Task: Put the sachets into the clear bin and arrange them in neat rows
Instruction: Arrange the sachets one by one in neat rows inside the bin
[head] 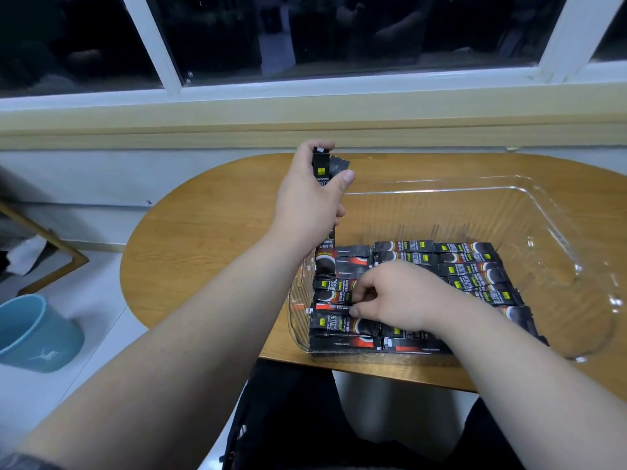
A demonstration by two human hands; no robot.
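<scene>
A clear plastic bin [529, 212] stands on the wooden table. Several black and red coffee sachets [468, 266] lie flat in rows across its near half. My left hand [305, 198] is raised above the bin's left end and grips a small bunch of upright sachets [321, 171], whose lower ends hang down into the bin. My right hand [390, 296] is inside the bin, its fingers curled and pinching the edge of a lying sachet [334, 305] in the left row. The far half of the bin holds nothing.
The bin sits on an oval wooden table [220, 225] pushed against the wall under a window sill [305, 123]. A blue waste bin [34, 334] stands on the floor at the left. My dark trousers [288, 418] show below the table's near edge.
</scene>
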